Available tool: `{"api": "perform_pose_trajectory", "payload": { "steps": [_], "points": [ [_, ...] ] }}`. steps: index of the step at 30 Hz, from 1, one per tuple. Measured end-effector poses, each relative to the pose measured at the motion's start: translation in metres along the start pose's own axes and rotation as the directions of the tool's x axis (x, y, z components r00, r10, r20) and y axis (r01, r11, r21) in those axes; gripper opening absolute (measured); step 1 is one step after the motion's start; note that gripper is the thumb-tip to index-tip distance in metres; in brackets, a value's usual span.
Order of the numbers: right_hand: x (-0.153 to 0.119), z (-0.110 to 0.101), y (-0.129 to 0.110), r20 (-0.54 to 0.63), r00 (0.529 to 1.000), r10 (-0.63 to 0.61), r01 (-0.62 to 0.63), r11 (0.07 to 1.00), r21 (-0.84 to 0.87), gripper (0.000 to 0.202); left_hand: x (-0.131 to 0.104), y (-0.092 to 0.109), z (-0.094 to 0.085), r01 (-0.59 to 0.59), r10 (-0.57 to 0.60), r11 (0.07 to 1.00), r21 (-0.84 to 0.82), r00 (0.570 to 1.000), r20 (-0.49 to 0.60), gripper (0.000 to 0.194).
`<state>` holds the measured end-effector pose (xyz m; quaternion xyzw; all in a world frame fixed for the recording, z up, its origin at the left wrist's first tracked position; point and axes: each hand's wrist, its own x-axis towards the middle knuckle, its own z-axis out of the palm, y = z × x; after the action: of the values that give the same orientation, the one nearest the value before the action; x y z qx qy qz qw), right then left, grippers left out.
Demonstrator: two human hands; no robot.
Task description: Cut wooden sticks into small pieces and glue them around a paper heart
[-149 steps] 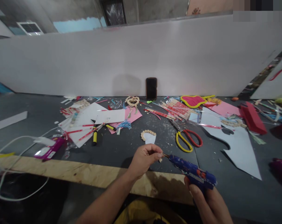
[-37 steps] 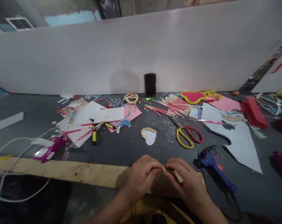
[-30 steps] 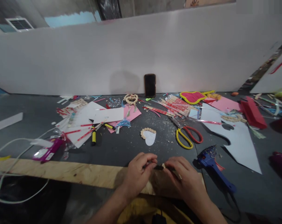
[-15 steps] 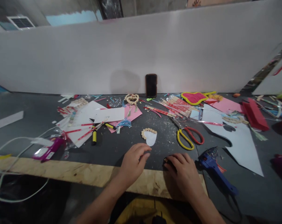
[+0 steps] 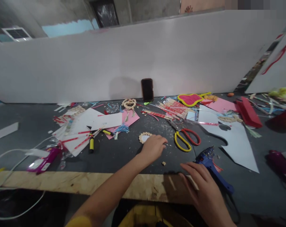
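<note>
My left hand (image 5: 154, 147) reaches over a small white paper heart (image 5: 145, 137) edged with tan beads, hiding its right part. Its fingers stretch to the right, slightly bent, close to tiny light scraps; the thumb is mostly hidden. Just below, a small tan bead cluster (image 5: 163, 163) lies loose on the dark tabletop. At the front edge my right hand (image 5: 201, 183) is open, thumb apart from the fingers, and I see nothing held in it. A blue glue gun (image 5: 214, 168) lies just right of that hand.
Scissors (image 5: 183, 140) with red and yellow handles lie beyond my right hand. A phone (image 5: 147, 90) leans on the white partition (image 5: 86, 66). Cut white paper (image 5: 239, 148) lies right. Left are paper sheets, a yellow-black tool (image 5: 91, 144) and a magenta glue gun (image 5: 45, 160) with a white cord.
My left hand has moved forward and right, over the beaded heart. My right hand has shifted right and opened, and a bead cluster now shows on the table beside it.
</note>
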<state>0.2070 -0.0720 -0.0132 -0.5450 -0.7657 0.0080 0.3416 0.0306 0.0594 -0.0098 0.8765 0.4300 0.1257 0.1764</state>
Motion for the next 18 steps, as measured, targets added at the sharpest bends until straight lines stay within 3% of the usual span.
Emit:
{"api": "perform_pose_trajectory", "payload": {
  "steps": [7, 13, 18],
  "points": [
    [-0.030, -0.034, 0.044, -0.107, 0.984, 0.145, -0.169, 0.950, -0.262, 0.031, 0.020, 0.007, 0.014, 0.003, -0.005, 1.000, 0.030, 0.998, 0.061, 0.011],
    [-0.053, -0.028, 0.071, -0.036, 0.967, 0.253, -0.246, 0.885, -0.396, 0.048, 0.020, 0.009, 0.013, 0.050, -0.047, 0.998, -0.047, 0.997, 0.057, 0.013],
    [-0.053, -0.020, 0.079, -0.070, 0.962, 0.264, -0.268, 0.862, -0.430, 0.053, 0.011, 0.010, 0.002, 0.092, -0.093, 0.966, -0.241, 0.996, 0.005, 0.012]
  ]
}}
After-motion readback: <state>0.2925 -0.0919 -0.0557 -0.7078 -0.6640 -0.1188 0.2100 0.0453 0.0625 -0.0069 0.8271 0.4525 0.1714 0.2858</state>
